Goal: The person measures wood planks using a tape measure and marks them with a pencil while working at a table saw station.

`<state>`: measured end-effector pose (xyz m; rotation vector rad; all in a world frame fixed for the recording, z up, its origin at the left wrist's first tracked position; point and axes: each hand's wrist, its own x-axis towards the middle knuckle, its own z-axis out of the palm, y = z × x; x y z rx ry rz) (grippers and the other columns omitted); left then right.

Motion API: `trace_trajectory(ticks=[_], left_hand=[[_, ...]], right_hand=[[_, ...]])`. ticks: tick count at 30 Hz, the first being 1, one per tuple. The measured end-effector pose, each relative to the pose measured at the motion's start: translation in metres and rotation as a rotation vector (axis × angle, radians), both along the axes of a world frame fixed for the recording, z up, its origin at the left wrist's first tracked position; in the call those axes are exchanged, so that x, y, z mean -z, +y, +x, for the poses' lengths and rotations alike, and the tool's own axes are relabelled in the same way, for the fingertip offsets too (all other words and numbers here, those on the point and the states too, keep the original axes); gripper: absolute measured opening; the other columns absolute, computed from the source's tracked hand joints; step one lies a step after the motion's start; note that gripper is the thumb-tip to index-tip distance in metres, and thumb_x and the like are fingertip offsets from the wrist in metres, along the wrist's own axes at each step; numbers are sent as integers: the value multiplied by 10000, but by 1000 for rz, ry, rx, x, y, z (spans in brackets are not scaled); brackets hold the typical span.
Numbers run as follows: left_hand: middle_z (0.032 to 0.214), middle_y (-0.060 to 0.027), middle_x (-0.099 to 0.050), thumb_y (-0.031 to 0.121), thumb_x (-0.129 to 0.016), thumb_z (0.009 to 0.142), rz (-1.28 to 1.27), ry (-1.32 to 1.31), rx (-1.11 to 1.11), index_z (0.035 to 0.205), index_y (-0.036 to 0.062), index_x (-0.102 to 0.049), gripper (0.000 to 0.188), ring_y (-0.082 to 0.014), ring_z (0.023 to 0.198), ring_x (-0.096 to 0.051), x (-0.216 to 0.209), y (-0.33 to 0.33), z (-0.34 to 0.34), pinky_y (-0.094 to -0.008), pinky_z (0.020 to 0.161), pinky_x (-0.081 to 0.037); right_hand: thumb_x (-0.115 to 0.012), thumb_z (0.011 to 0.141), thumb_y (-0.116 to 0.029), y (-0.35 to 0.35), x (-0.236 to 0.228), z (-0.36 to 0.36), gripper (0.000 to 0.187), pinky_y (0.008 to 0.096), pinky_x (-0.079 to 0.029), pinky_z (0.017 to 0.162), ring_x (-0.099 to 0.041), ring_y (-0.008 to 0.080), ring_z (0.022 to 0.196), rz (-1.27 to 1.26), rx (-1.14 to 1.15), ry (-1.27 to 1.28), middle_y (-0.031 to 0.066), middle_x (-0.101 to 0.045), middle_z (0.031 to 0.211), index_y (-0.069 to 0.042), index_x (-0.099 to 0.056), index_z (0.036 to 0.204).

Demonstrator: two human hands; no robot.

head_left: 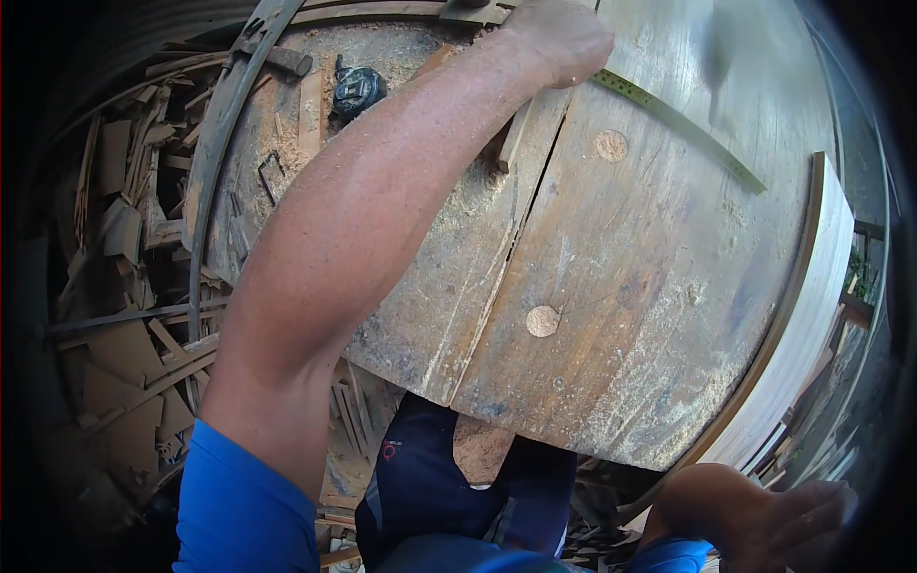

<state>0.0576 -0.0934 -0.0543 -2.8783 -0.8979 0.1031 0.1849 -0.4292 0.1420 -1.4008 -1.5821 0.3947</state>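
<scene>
My left arm reaches across the worn wooden table (592,248) to its far side. There my left hand (562,43) is closed like a fist, on the near end of a thin yellowish metal ruler (678,129) with markings. The ruler slants away to the right over the tabletop; what the fingers grip beneath the hand is hidden. At the lower right my right hand (802,520) is off the table, near the lower end of a pale wooden board (798,315) along the right edge. Its fingers are blurred, so their closure is unclear.
A dark tape measure (359,91) and a hammer (287,61) lie at the far left. A short wood strip (514,138) sits by the table's long gap. Scrap wood (124,239) is piled on the left. Sawdust (688,411) covers parts of the tabletop.
</scene>
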Motion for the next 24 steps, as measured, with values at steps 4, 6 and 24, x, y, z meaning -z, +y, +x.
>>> trace_trajectory(ticks=[4,6,24], left_hand=[[874,-119,-755,155,-574,893,-24,3,-16,870,106,-776,209,-263,904,-718,-2,-2,17,-480,887,-400],[870,-124,-754,154,-594,880,5,-24,-11,871,100,-776,190,-264,903,-720,2,-1,14,-481,904,-404],[850,-108,-754,141,-637,849,-39,69,-30,857,104,-766,135,-253,878,-722,-11,-3,9,-479,919,-400]], right_hand=[[-513,1008,-410,-3,31,46,412,299,-453,603,-600,211,700,35,-189,5,165,-625,836,-34,-563,845],[-539,936,-250,28,61,37,238,288,-478,593,-621,186,680,69,-165,-27,139,-618,806,-21,-585,888],[-674,899,-147,217,244,19,191,257,-543,697,-678,95,733,-220,161,245,64,-729,803,-22,-753,1019]])
